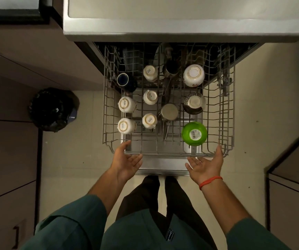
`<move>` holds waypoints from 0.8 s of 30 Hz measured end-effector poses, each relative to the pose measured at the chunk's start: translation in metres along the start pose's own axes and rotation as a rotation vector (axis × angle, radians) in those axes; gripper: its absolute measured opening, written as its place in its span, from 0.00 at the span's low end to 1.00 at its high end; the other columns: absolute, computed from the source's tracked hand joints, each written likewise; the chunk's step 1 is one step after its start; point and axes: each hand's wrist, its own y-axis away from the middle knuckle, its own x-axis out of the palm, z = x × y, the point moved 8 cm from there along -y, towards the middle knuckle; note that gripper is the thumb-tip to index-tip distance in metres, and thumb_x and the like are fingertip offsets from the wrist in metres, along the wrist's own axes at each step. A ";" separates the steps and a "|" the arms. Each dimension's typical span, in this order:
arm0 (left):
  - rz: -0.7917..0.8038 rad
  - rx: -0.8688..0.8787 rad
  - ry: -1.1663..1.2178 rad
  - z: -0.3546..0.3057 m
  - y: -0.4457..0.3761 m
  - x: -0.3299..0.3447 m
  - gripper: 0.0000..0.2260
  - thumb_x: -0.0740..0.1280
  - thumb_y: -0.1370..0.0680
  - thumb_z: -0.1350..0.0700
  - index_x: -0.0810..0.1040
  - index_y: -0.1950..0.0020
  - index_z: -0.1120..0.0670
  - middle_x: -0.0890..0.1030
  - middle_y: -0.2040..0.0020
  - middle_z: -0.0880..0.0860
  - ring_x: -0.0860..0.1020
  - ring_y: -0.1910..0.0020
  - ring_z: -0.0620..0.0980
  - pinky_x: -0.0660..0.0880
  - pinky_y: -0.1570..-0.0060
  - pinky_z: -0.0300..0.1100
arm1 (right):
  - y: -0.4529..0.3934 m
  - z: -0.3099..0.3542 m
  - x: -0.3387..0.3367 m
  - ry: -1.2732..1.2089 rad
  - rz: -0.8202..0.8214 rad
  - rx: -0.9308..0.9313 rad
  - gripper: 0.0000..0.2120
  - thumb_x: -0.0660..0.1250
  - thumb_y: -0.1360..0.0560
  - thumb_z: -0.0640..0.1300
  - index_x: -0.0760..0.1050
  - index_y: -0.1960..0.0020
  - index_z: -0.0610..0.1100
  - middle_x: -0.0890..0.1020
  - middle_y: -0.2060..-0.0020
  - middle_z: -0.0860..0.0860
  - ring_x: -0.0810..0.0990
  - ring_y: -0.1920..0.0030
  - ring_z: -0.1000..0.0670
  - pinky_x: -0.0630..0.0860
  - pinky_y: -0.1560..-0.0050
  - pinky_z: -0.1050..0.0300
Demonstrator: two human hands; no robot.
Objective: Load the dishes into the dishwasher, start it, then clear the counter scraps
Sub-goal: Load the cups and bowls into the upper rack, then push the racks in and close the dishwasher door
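Two open hands at front rail of pulled-out rack [168,153], likely set to push it in. Dishwasher [181,36]: steel, matte. Rack: grey wire grid, loaded. Green bowl [194,133] front right, glossy, inverted so water drains; label on base. White cups [126,125] left, ceramic, mouths down too. Left hand [127,159]: palm up, fingers loose, thumb touching rail. Right hand [207,164]: same, gripping nothing.

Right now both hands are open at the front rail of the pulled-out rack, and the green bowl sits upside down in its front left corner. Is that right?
Not quite. The green bowl sits in the front right part of the rack, near the right hand, not the front left. The rest holds: the head view shows the bowl upside down, the rack pulled out, and the left hand and right hand open at the front rail.
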 end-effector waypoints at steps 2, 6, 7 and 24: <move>0.008 0.009 -0.005 -0.006 -0.002 0.007 0.43 0.69 0.22 0.45 0.51 0.18 0.63 0.70 0.26 0.64 0.77 0.34 0.58 0.75 0.41 0.50 | 0.001 0.006 0.008 -0.010 0.027 -0.020 0.53 0.61 0.29 0.74 0.50 0.19 0.40 0.60 0.22 0.38 0.62 0.23 0.41 0.57 0.23 0.43; 0.016 0.041 -0.017 -0.026 -0.008 0.027 0.42 0.70 0.24 0.44 0.55 0.18 0.63 0.71 0.27 0.63 0.78 0.36 0.57 0.77 0.48 0.50 | -0.001 0.022 0.033 -0.010 0.086 -0.037 0.52 0.60 0.28 0.74 0.50 0.19 0.40 0.60 0.22 0.39 0.62 0.22 0.42 0.56 0.22 0.44; 0.017 0.050 -0.021 -0.032 -0.009 0.032 0.42 0.70 0.24 0.44 0.56 0.19 0.63 0.71 0.28 0.63 0.78 0.36 0.57 0.77 0.50 0.49 | -0.002 0.026 0.040 -0.010 0.103 -0.039 0.52 0.60 0.28 0.74 0.50 0.19 0.40 0.60 0.22 0.38 0.61 0.22 0.42 0.56 0.22 0.44; 0.203 0.247 -0.122 -0.128 -0.017 0.129 0.24 0.66 0.21 0.45 0.73 0.31 0.60 0.77 0.40 0.57 0.76 0.40 0.55 0.72 0.32 0.51 | -0.023 0.102 0.155 0.018 0.385 -0.128 0.52 0.58 0.28 0.74 0.48 0.19 0.39 0.59 0.22 0.39 0.58 0.21 0.41 0.50 0.21 0.41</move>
